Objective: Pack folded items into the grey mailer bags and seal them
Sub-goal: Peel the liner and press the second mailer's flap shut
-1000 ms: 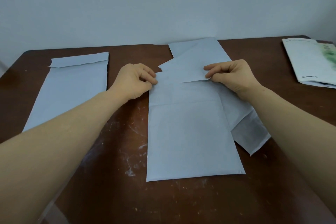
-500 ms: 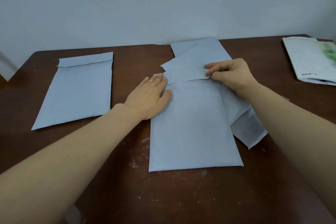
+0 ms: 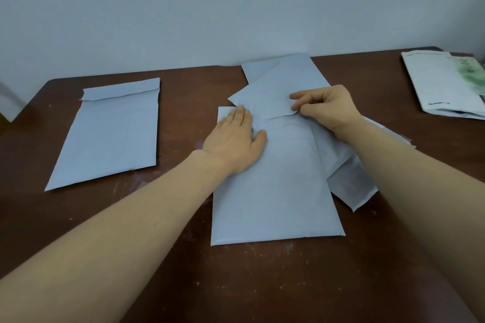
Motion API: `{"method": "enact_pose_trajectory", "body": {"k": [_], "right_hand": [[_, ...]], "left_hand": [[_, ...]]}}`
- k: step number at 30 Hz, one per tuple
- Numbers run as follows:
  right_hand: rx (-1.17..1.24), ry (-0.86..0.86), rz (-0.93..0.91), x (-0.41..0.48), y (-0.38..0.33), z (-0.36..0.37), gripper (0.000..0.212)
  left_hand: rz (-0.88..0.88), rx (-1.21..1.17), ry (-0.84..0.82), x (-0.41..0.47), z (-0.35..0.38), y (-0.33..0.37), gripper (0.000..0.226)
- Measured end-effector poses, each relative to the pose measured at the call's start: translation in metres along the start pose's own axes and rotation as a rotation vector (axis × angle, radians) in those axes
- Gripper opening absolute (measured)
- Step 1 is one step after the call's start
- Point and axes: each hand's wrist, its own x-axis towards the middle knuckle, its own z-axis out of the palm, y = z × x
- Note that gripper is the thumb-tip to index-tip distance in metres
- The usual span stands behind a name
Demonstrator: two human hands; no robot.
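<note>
A grey mailer bag lies lengthwise in the middle of the brown table. My left hand presses flat on its upper left part, fingers straight. My right hand pinches the corner of the bag's raised flap between thumb and fingers. More grey mailers lie crossed underneath and stick out at the right and behind. A sealed grey mailer with its flap folded down lies apart at the left.
A white packet with green print lies at the table's far right edge. A pale wall rises right behind the table. Scuffed bare wood shows in front of the middle bag.
My left hand went from gripping the bag's left edge with curled fingers to lying flat on it. My right hand kept its pinch on the flap. The view shifted slightly.
</note>
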Motion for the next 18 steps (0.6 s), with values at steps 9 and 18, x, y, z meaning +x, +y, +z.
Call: {"method": "enact_pose_trajectory", "body": {"k": [9,18], "right_hand": [[0.008,-0.001,-0.002,-0.001,0.001,0.0,0.024],[0.0,-0.015,-0.024,-0.002,0.003,-0.001,0.025]], "left_hand": [[0.048,-0.053,0.07,0.006,0.01,0.028,0.059],[0.109,-0.05,0.089,0.012,0.007,0.039,0.055]]}}
